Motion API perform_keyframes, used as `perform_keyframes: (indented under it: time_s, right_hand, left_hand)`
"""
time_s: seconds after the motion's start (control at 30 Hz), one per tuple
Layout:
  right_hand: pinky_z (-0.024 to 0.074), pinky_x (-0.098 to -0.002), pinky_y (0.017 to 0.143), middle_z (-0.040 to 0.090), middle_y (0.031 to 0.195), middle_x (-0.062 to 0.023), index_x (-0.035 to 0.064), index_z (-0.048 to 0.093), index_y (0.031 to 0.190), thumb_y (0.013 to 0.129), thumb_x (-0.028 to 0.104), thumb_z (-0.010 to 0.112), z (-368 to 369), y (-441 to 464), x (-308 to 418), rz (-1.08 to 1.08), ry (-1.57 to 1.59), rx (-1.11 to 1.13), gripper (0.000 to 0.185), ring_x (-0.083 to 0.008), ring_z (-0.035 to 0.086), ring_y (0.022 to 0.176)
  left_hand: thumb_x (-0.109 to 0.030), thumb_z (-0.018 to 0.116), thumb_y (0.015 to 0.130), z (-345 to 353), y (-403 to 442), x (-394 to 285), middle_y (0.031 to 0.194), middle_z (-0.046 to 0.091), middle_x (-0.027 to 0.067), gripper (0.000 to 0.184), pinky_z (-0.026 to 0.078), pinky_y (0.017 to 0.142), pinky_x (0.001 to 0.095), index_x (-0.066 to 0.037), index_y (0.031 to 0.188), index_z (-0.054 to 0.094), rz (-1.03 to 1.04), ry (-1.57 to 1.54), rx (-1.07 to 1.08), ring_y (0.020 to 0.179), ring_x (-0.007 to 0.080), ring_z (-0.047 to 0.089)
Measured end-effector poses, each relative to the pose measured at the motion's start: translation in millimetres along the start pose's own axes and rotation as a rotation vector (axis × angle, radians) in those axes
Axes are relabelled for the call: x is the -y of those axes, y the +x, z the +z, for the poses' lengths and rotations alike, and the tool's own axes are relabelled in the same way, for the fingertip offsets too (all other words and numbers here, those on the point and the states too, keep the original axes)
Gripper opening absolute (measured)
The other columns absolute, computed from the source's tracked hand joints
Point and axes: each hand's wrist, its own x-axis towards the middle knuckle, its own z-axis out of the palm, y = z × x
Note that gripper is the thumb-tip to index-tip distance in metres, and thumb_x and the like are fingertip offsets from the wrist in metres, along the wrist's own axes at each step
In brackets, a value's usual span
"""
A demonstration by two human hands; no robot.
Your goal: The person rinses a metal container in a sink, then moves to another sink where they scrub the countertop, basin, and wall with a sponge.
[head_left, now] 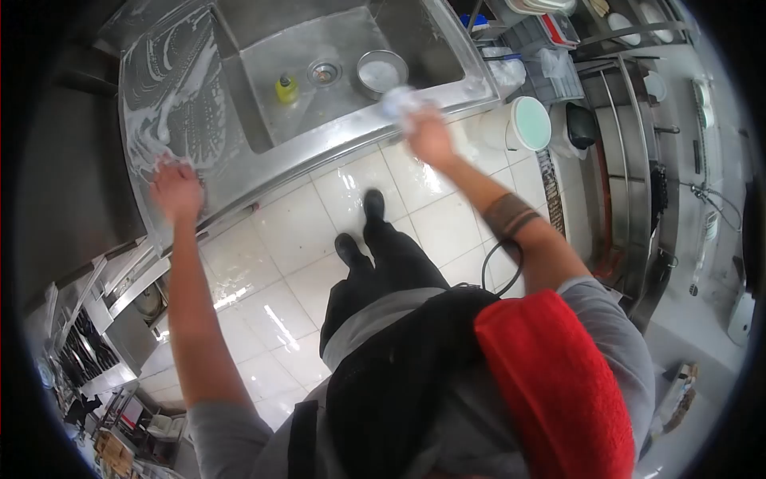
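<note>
Soapy foam [187, 96] streaks the metal drainboard [152, 64] at the left of the sink [283, 56]. My left hand [177, 190] is at the foam's lower edge, on the drainboard, blurred, with its fingers partly showing. Over the sink's front rim, my right hand [429, 137] is closed around a whitish item [401, 104], too blurred to name. Just beyond it in the basin is a round metal bowl [382, 73] with whitish contents. A yellow bottle [286, 89] stands in the basin beside the drain [324, 74].
A white bucket [531, 124] with pale green contents stands right of the sink. Farther right are metal shelves [622, 136] and a bag with a black item [580, 126]. A red towel [550, 383] hangs over my body. The tiled floor [295, 231] looks wet.
</note>
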Motion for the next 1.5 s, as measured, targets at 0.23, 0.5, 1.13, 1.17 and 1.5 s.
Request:
perform_keyframes:
  time_s: [0.23,0.5,1.13,1.17,1.5]
  right_hand:
    - [0.0367,-0.0471,0.110,0.056,0.138,-0.0103,0.0198,0.057,0.135,0.084,0.014,0.060,25,83,236,-0.402,0.277,0.168,0.051,-0.0331,0.050,0.126]
    - [0.0465,-0.0504,0.087,0.067,0.102,-0.0176,0.0073,0.064,0.112,0.089,0.017,0.056,-8,76,66,-0.107,0.143,0.168,0.027,-0.0376,0.060,0.099]
    - [0.0536,-0.0476,0.088,0.069,0.099,-0.0224,-0.0056,0.059,0.118,0.081,0.017,0.063,257,191,-153,-0.451,-0.489,1.385,0.044,-0.0380,0.065,0.103]
    - [0.0550,-0.0463,0.084,0.069,0.098,-0.0214,-0.0052,0.059,0.118,0.085,0.016,0.061,243,208,-161,-0.302,-0.309,1.467,0.039,-0.0362,0.066,0.099]
    - [0.0586,-0.0477,0.079,0.063,0.094,-0.0126,-0.0014,0.057,0.107,0.096,0.012,0.047,197,513,-180,1.256,1.459,-0.435,0.020,-0.0290,0.066,0.090]
  left_hand:
    - [-0.042,0.034,0.103,-36,-13,-42,0.161,0.028,0.0102,0.055,0.015,0.120,0.0510,-0.021,0.155,0.033,-0.023,-0.150,0.172,0.149,0.0285,0.024]
    - [-0.053,0.036,0.100,-38,13,-47,0.164,0.022,0.0077,0.064,0.007,0.120,0.0580,-0.023,0.157,0.027,-0.128,-0.295,0.231,0.152,0.0282,0.016]
    - [-0.066,0.042,0.094,-5,210,-91,0.165,0.015,0.0102,0.081,0.005,0.114,0.0711,-0.022,0.158,0.022,-0.268,-0.127,0.401,0.153,0.0270,0.012]
    - [-0.065,0.042,0.094,-3,219,-89,0.165,0.015,0.0109,0.080,0.005,0.114,0.0707,-0.022,0.158,0.021,-0.274,-0.129,0.383,0.153,0.0269,0.012]
    - [-0.061,0.044,0.096,7,248,-89,0.165,0.017,0.0078,0.075,0.005,0.116,0.0668,-0.024,0.158,0.022,-0.298,-0.062,0.374,0.153,0.0256,0.013]
